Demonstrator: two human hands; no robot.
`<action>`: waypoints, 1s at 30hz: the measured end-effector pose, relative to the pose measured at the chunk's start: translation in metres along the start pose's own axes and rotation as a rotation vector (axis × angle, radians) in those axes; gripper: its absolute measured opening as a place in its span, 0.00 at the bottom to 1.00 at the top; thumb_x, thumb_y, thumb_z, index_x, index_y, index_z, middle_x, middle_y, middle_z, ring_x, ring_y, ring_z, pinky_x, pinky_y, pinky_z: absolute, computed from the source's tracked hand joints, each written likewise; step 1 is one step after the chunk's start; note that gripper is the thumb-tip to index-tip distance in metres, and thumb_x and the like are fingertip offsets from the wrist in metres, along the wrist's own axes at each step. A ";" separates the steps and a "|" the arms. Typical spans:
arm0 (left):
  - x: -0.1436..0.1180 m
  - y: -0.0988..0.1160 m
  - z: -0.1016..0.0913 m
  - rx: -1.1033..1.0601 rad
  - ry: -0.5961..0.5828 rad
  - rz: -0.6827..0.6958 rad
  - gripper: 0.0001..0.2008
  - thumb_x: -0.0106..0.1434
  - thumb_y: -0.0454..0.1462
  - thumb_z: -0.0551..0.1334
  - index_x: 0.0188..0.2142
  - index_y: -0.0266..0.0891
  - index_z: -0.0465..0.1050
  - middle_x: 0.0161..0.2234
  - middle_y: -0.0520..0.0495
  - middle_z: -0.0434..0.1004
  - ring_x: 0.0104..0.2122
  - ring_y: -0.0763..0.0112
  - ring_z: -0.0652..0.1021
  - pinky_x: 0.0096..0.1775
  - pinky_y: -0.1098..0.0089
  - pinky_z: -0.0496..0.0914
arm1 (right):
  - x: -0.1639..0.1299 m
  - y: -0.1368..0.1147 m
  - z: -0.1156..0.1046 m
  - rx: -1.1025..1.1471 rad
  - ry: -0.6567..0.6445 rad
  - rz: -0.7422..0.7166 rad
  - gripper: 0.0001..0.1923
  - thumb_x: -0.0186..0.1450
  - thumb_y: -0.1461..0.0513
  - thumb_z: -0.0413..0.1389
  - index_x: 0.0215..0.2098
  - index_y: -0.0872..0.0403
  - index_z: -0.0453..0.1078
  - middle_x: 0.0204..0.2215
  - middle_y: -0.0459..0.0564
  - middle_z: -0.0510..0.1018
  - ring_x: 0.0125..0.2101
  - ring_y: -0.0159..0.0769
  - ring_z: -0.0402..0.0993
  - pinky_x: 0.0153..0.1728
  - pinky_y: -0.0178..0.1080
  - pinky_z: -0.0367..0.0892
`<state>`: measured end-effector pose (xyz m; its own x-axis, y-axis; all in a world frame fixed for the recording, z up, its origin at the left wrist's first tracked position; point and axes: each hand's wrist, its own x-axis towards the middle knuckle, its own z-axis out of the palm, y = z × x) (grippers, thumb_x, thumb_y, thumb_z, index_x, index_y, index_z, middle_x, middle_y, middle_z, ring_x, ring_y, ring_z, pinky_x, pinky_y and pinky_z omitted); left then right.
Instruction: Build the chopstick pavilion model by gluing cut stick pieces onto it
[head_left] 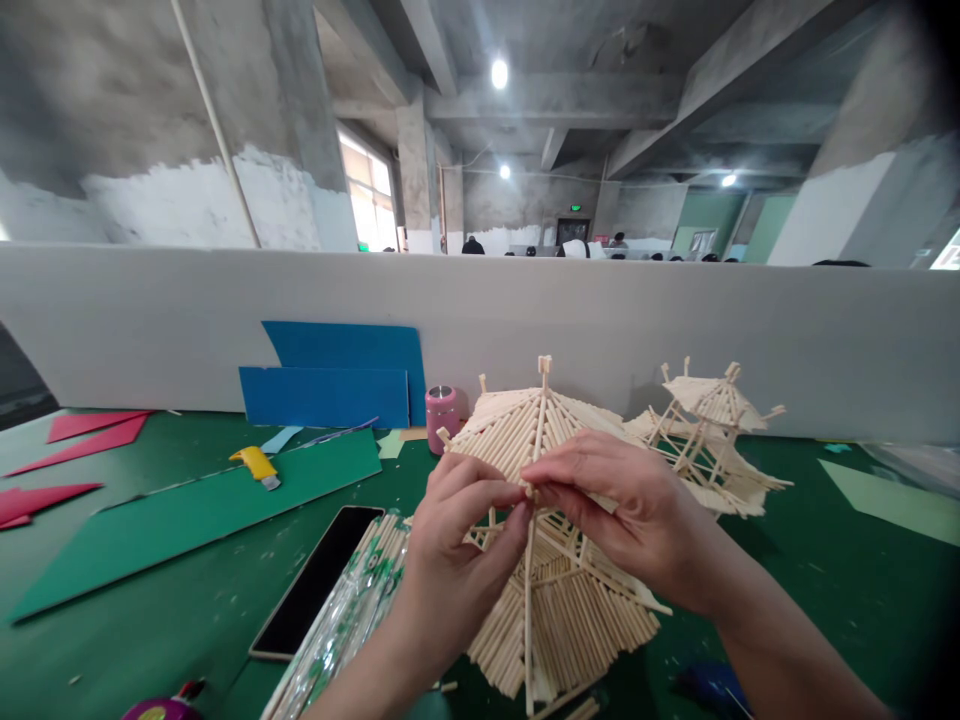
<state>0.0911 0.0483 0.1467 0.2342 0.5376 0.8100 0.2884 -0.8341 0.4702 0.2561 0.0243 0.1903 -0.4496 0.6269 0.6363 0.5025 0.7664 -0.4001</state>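
Stick pavilion (504,432), near roof tip (529,492) tight between left fingers (504,494) and right fingers (546,472).

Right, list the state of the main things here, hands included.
Big stick model, upright
Small stick model, upright
Left hand, fingertips pinched at the big model's front
Right hand, fingertips pinched there too
Phone, flat, screen dark
Pink cup, upright
Yellow knife, lying down
Packed sticks, in clear plastic
Green board, lying flat
Blue boards, standing on edge
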 end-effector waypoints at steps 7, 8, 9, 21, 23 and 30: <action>0.000 0.000 0.000 -0.002 -0.006 0.001 0.07 0.54 0.28 0.60 0.31 0.41 0.69 0.26 0.51 0.68 0.28 0.72 0.68 0.30 0.67 0.65 | -0.001 0.001 0.001 0.005 0.007 -0.005 0.12 0.62 0.68 0.50 0.42 0.51 0.69 0.35 0.46 0.77 0.36 0.33 0.70 0.38 0.39 0.67; 0.000 0.000 0.000 0.001 -0.008 -0.001 0.07 0.54 0.28 0.60 0.31 0.41 0.69 0.26 0.51 0.68 0.28 0.72 0.68 0.30 0.67 0.65 | -0.001 0.001 0.001 0.003 0.008 -0.002 0.12 0.62 0.68 0.50 0.42 0.51 0.69 0.35 0.46 0.77 0.37 0.33 0.70 0.38 0.39 0.67; 0.000 0.000 0.000 0.005 -0.007 -0.001 0.07 0.54 0.28 0.60 0.30 0.41 0.69 0.26 0.51 0.68 0.28 0.72 0.68 0.30 0.67 0.65 | -0.001 0.001 0.001 0.001 0.009 0.000 0.12 0.62 0.68 0.50 0.42 0.51 0.69 0.35 0.46 0.77 0.37 0.33 0.70 0.38 0.39 0.67; 0.000 0.000 -0.001 0.004 -0.019 -0.001 0.07 0.54 0.27 0.60 0.31 0.40 0.69 0.26 0.51 0.68 0.29 0.71 0.68 0.30 0.67 0.65 | -0.001 0.001 0.003 0.008 0.019 0.009 0.11 0.62 0.67 0.50 0.42 0.52 0.69 0.35 0.46 0.77 0.37 0.32 0.70 0.38 0.38 0.67; 0.000 0.000 -0.001 0.002 -0.019 0.000 0.07 0.54 0.27 0.60 0.30 0.40 0.69 0.26 0.51 0.68 0.29 0.72 0.68 0.31 0.67 0.64 | -0.002 0.001 0.002 0.001 0.025 0.008 0.12 0.62 0.68 0.50 0.42 0.52 0.69 0.35 0.46 0.77 0.37 0.31 0.70 0.38 0.38 0.67; -0.001 0.001 0.000 0.008 -0.014 -0.018 0.06 0.54 0.28 0.60 0.30 0.39 0.69 0.26 0.51 0.68 0.29 0.72 0.68 0.31 0.67 0.64 | -0.015 0.000 -0.002 -0.042 0.199 0.128 0.13 0.60 0.68 0.51 0.42 0.51 0.69 0.37 0.45 0.75 0.39 0.32 0.69 0.39 0.36 0.66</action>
<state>0.0907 0.0469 0.1463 0.2424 0.5539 0.7965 0.3001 -0.8235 0.4814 0.2648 0.0152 0.1825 -0.2283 0.6755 0.7011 0.5778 0.6736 -0.4608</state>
